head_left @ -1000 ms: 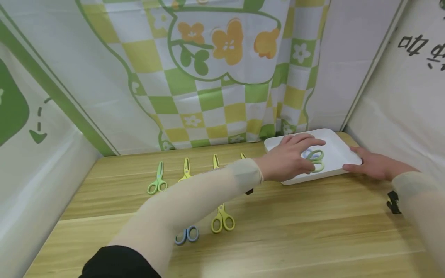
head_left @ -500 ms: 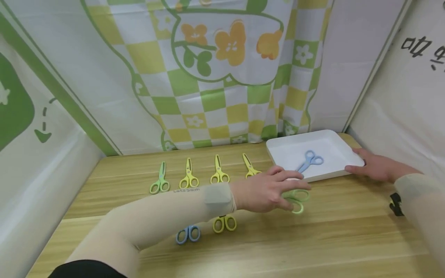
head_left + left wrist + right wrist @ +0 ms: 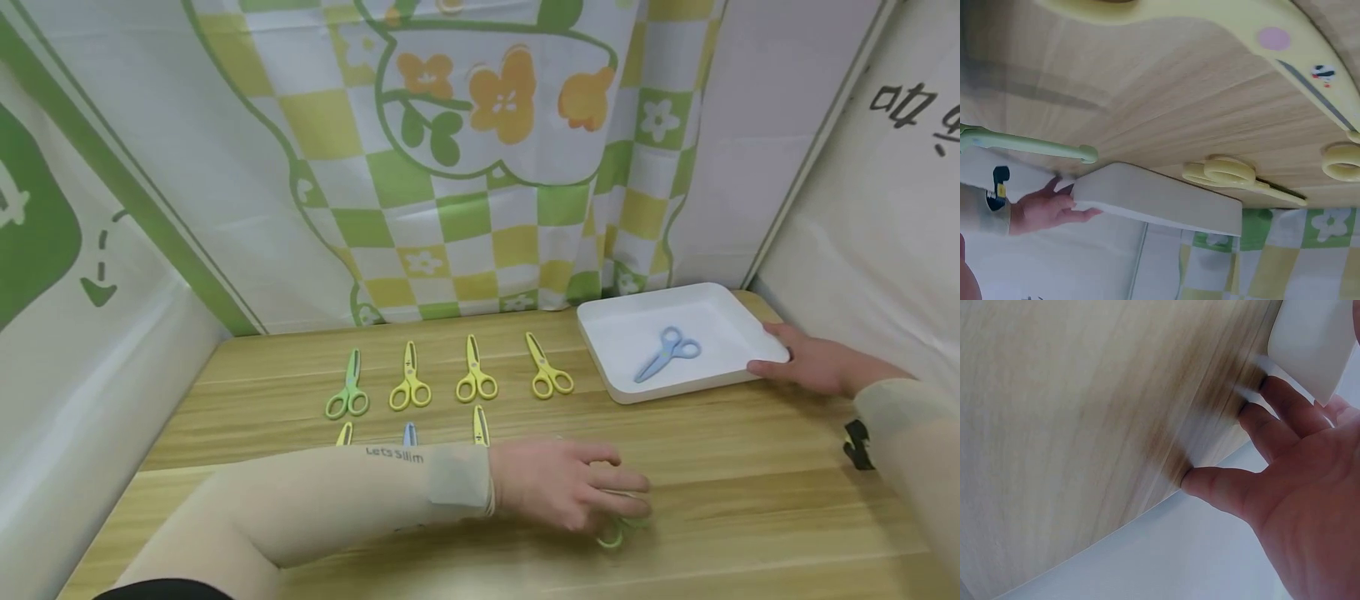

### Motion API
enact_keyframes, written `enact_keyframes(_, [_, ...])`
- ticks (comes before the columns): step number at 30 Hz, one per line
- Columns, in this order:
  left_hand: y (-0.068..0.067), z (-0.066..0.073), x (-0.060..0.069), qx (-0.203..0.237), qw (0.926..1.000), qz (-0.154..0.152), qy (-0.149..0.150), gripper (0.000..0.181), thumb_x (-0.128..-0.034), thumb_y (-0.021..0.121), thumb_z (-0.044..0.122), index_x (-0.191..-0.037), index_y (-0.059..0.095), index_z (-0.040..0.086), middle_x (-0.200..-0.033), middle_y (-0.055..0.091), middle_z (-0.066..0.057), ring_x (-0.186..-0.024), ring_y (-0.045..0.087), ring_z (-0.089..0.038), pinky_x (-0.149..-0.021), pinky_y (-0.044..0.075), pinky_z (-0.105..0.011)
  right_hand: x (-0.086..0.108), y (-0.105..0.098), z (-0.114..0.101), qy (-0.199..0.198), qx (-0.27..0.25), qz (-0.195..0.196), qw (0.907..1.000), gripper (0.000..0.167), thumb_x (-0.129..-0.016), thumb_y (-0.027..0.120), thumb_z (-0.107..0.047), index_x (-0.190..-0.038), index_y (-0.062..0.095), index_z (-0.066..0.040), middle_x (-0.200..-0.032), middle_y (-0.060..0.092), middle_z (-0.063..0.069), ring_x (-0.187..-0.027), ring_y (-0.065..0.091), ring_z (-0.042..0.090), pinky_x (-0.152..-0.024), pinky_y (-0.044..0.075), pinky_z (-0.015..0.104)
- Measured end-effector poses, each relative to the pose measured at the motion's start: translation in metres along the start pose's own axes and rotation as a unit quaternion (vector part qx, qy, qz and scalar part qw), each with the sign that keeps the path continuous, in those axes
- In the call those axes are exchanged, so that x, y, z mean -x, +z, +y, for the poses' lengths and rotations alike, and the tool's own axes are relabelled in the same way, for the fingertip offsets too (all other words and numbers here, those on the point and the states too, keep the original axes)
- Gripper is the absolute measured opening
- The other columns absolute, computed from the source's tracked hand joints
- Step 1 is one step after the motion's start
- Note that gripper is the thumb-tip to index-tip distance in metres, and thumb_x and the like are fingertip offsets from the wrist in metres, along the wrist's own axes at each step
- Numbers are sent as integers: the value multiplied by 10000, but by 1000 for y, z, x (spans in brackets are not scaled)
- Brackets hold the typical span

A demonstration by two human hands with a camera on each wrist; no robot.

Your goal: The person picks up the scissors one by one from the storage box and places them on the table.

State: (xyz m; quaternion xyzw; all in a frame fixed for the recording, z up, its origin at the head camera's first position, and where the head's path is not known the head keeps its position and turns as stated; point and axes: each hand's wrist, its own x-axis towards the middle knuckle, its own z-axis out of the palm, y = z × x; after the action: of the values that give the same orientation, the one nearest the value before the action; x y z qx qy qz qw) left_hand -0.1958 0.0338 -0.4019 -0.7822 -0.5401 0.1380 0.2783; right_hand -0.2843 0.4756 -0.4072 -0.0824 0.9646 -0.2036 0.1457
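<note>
My left hand is low over the front of the table, holding a pair of light-green scissors. Its fingers hide most of them; in the left wrist view a green handle shows above the wood. A white tray stands at the back right with one pair of blue scissors lying in it. At the tray's right front corner, my right hand holds on, thumb on the front wall and fingers along the side; in the right wrist view, several fingertips touch the tabletop.
A back row has green scissors and several yellow scissors, blades pointing away. Nearer, yellow scissors and blue scissors are partly covered by my left arm. A checkered curtain hangs along the table's back edge.
My left hand has carried the green scissors out of the tray and toward the table's front. Blue scissors now show in the tray. My right hand has stayed at the tray's corner.
</note>
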Motion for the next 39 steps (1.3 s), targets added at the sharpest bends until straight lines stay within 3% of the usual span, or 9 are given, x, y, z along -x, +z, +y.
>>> enact_keyframes(10, [6, 8, 12, -145, 9971, -742, 119, 367, -969, 485, 217, -762, 758, 348, -1444, 511, 32, -1356, 403, -196, -1047, 324, -389, 0, -1, 1, -7, 6, -9, 10000, 1019, -968, 570, -553, -1538, 26, 93, -1457, 155, 481, -1284, 210, 674, -966, 244, 754])
enact_keyframes(14, [2, 9, 14, 16, 9965, -765, -340, 324, -976, 491, 221, -799, 741, 326, -1363, 550, 10, -1281, 450, -198, -1029, 341, -378, 0, -2, -1, -28, -10, -21, 10000, 1018, -968, 577, -542, -1537, 25, 96, -1459, 153, 481, -1287, 205, 672, -968, 246, 748])
enact_keyframes(17, [-8, 16, 14, -6, 9882, -1040, -1128, 250, -976, 505, 227, -843, 708, 288, -1113, 610, 45, -1063, 523, -168, -936, 372, -345, 0, -2, -2, -22, -38, -39, 10000, 1022, -968, 580, -538, -1535, 19, 101, -1459, 146, 483, -1290, 198, 672, -970, 243, 748])
enact_keyframes(19, [-17, 25, 14, 88, 9701, -1483, -1921, 200, -972, 523, 290, -896, 704, 248, -959, 614, 61, -901, 539, -150, -842, 383, -328, 0, -2, -2, -18, -56, -45, 10000, 1026, -967, 580, -541, -1535, 15, 100, -1462, 142, 481, -1293, 192, 670, -974, 237, 749])
enact_keyframes(23, [-39, 50, 12, 578, 9009, -2811, -3256, 637, -953, 467, 642, -1164, 711, 93, -1032, 693, -53, -914, 631, -196, -826, 430, -370, 0, -2, -2, 11, -27, -53, 10000, 1029, -968, 571, -551, -1536, 9, 97, -1460, 136, 484, -1291, 183, 675, -973, 228, 756])
enact_keyframes(25, [-45, 60, 12, 845, 8709, -3280, -3562, 884, -891, 402, 788, -1299, 649, 43, -1190, 662, -139, -1005, 639, -242, -874, 443, -395, 0, -2, 0, 8, 1, -46, 10000, 1026, -971, 566, -550, -1534, 9, 100, -1456, 141, 487, -1287, 187, 676, -971, 231, 756])
enact_keyframes(27, [-47, 66, 12, 968, 8564, -3515, -3656, 956, -863, 373, 830, -1338, 623, 39, -1302, 603, -182, -1075, 625, -275, -916, 452, -408, 0, -2, 0, 8, -20, -43, 10000, 1026, -972, 568, -546, -1532, 7, 104, -1453, 143, 489, -1284, 192, 678, -968, 236, 756])
enact_keyframes(30, [-45, 70, 13, 995, 8575, -3398, -3733, 925, -865, 401, 818, -1295, 655, 39, -1321, 577, -199, -1048, 621, -262, -907, 464, -380, -1, -1, 2, 0, -42, -42, 10000, 1027, -972, 570, -543, -1532, 1, 102, -1452, 146, 489, -1282, 199, 679, -964, 243, 755])
enact_keyframes(39, [-40, 68, 9, 1148, 8768, -2795, -3740, 728, -876, 473, 771, -1035, 697, 97, -991, 544, -19, -875, 480, -174, -747, 407, -293, -2, 2, 4, -20, -89, -45, 9999, 1023, -976, 571, -531, -1534, -11, 99, -1463, 132, 482, -1292, 184, 674, -968, 236, 755])
